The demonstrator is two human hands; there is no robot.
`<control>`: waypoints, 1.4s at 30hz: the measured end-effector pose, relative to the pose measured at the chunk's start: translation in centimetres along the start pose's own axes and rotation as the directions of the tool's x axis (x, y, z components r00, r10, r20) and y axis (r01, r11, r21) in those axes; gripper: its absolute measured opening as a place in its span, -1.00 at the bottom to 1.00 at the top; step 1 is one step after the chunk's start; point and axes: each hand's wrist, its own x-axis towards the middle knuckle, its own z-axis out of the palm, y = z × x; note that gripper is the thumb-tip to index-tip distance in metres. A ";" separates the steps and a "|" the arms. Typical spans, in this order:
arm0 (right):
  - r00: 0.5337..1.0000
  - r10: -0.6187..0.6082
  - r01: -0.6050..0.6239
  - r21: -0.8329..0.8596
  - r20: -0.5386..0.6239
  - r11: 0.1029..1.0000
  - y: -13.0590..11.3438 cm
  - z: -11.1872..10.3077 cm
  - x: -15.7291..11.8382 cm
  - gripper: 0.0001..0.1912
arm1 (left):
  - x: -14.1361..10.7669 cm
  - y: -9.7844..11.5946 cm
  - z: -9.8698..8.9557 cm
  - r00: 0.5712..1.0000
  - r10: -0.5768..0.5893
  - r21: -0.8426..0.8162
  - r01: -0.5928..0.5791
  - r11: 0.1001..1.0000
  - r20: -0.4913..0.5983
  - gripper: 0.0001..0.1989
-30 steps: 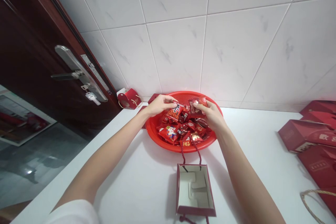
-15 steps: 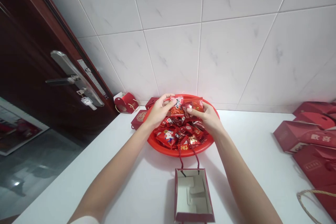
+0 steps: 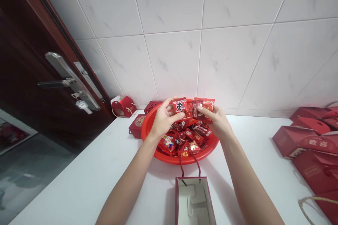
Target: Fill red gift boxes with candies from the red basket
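Above the red basket, my left hand is closed on a red snack packet with a large black character. Beside it, my right hand grips red candy packets, at least two, overlapping between thumb and fingers. Many red wrapped candies lie in the basket below both hands. Nearer to me stands a dark red gift box, its top open and its pale inside bare. Its twisted cord handle leans against the basket's front rim.
Small red boxes stand by the wall at the back left, one touching the basket's left side. Several red gift boxes are piled at the right. A dark door with keys in its lock is at the left.
The view has shifted slightly. My hands have drawn apart, leaving a small gap between the packets, and the left packet now shows its large character. The right-hand packets have moved right.
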 end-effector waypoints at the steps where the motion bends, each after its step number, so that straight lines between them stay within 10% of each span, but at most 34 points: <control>1: 1.000 0.004 -0.004 -0.006 0.003 1.000 0.1 0.0 0.0 -0.61 | -0.1 0.0 0.1 1.000 -0.010 -0.006 0.010 1.000 0.007 -0.36; 42: 0.995 0.008 -0.002 -0.057 0.103 0.998 -0.4 0.3 -0.7 -0.66 | -1.7 1.4 0.8 0.996 0.081 0.028 -0.082 0.996 0.038 -0.56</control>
